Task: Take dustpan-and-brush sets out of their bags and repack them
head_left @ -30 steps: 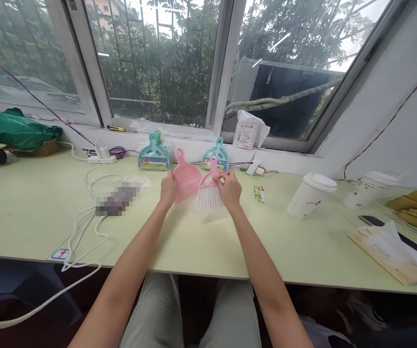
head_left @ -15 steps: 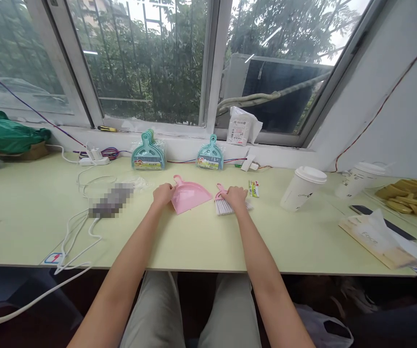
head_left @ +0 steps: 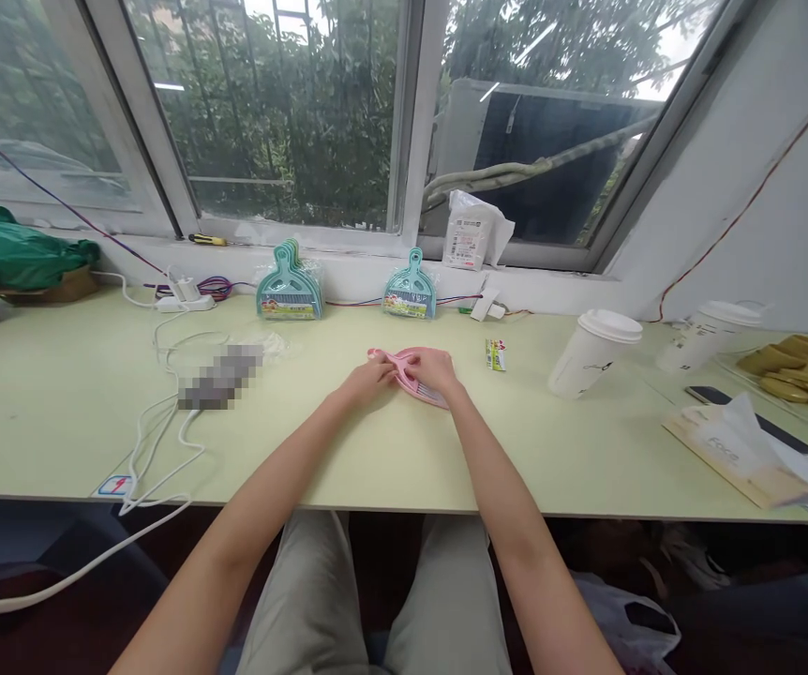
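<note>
A pink dustpan (head_left: 414, 354) lies near the middle of the table, turned with its handle to the left. The small pink brush (head_left: 432, 394) with white bristles rests on it, partly hidden under my fingers. My left hand (head_left: 370, 380) is closed on the dustpan by its handle. From the right, my right hand (head_left: 432, 368) grips the brush and presses it against the pan. A small yellow-green label card (head_left: 495, 354) lies to the right of my hands.
Teal brush-and-dustpan sets (head_left: 290, 286) and another set (head_left: 410, 289) lean on the wall behind. White cups (head_left: 593, 352), a tissue pack (head_left: 748, 455) and a phone stand right. Cables (head_left: 165, 422) and a blurred object lie left.
The dustpan has turned and moved right, and the brush has moved left onto it. My left hand has shifted right; my right hand has come in beside it.
</note>
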Available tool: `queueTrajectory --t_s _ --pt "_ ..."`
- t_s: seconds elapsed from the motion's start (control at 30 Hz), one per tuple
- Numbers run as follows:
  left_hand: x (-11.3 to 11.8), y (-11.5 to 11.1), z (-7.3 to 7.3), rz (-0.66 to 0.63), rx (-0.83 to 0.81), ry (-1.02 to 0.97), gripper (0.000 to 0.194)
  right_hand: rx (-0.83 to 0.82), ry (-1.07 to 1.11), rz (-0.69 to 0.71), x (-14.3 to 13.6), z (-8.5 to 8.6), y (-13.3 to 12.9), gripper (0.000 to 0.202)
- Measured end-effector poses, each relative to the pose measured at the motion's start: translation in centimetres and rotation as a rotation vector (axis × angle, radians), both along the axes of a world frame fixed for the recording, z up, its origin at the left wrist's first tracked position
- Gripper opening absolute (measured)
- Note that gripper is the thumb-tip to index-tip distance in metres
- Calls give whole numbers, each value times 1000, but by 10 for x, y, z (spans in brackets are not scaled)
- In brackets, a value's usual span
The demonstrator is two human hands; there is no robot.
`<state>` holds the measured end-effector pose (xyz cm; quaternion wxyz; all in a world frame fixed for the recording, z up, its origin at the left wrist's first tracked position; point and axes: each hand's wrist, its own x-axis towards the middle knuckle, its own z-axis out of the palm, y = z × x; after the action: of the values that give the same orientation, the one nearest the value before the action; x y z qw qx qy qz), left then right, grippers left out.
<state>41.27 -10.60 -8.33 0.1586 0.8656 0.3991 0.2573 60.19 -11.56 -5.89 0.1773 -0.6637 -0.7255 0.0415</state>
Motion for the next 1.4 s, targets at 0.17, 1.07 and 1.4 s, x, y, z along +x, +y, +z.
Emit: queueTrajectory --t_s 0.17,1.07,1.4 --pt "-9 3 4 5 245 38 26 49 57 80 -2 -5 2 14" --pt "-6 1 5 -15 478 389 34 -6 -32 156 -4 1 5 16" --pt "-3 5 -10 -59 622 426 27 24 -96 186 -4 -4 10 18"
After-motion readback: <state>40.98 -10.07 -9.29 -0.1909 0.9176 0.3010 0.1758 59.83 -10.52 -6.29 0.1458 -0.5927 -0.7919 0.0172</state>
